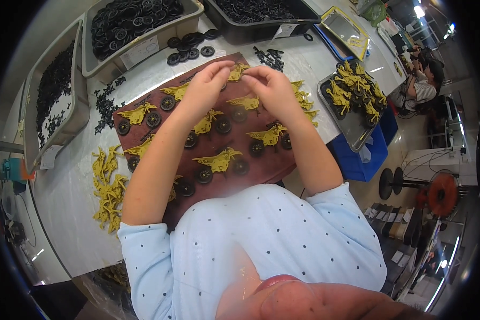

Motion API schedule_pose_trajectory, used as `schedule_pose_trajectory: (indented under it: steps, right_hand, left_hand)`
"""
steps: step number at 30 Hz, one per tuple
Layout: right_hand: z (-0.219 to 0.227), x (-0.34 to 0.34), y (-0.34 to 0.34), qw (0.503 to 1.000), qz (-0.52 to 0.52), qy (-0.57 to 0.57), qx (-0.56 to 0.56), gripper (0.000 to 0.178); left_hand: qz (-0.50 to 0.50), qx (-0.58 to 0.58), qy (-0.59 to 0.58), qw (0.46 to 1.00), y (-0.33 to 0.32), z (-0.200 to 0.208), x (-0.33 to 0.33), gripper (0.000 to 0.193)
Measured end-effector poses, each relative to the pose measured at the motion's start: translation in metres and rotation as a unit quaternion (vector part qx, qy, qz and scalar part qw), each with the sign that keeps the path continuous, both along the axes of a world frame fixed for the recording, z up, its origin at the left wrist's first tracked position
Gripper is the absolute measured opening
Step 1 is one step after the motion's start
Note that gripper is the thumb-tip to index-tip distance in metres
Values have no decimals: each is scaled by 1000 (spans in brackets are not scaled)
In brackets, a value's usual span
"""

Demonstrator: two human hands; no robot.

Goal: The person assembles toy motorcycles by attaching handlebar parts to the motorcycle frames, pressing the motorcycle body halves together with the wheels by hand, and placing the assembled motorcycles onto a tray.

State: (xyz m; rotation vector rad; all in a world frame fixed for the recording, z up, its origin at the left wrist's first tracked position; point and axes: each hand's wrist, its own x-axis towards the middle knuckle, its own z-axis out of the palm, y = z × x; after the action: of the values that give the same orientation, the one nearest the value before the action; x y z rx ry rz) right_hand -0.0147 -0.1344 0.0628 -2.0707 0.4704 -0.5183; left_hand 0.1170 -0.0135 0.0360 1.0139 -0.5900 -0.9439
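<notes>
Over the maroon mat (272,162), a yellow motorcycle piece (237,71) sits between left fingers (220,66) and right fingers (258,72); grip unclear.

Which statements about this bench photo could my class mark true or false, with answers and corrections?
1. Both the left hand and the right hand are over the dark red mat. True.
2. Every yellow piece is on the mat. False: one heap of yellow pieces lies on the table, left of the mat.
3. The metal tray on the right holds yellow and black pieces. True.
4. The blue crate stands left of the mat. False: the blue crate is on the right.
5. The sleeves are plain red. False: the sleeves are pale blue with dark dots.
</notes>
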Motion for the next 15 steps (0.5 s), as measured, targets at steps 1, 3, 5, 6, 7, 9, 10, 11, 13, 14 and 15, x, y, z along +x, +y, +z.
schedule_pose_trajectory:
  steps: [1,3,5,6,7,9,10,11,13,14,15]
  right_hand:
    - [1,0,-8,995,9,18,102,19]
    - [-4,2,-21,967,20,21,254,22]
    - [-10,4,-27,964,14,19,265,21]
    - [-11,5,-28,961,6,17,276,21]
    - [-12,8,-31,961,5,18,277,21]
    - [-15,13,-35,989,-29,85,120,17]
    - [-16,16,-36,989,-29,86,120,17]
    - [-18,19,-36,990,-47,117,62,16]
    - [-25,24,-38,987,-65,149,2,15]
    - [-32,27,-40,984,-58,140,-96,14]
    - [-37,30,-42,971,-51,130,-192,12]
  left_hand:
    - [0,104,-164,981,3,6,5,41]
    - [31,222,-348,910,-1,6,9,27]
    - [59,178,-453,871,-3,-10,14,30]
    - [84,132,-552,819,-3,-17,17,32]
    - [83,132,-551,820,-4,-19,17,32]
    - [25,149,-672,725,-6,-23,18,43]
    - [25,149,-672,725,-8,-25,18,43]
    - [4,177,-694,698,-10,-27,18,46]
    - [-17,203,-714,670,-16,-33,19,49]
    - [-33,211,-728,651,-20,-36,21,50]
    - [-48,219,-742,632,-22,-39,22,51]
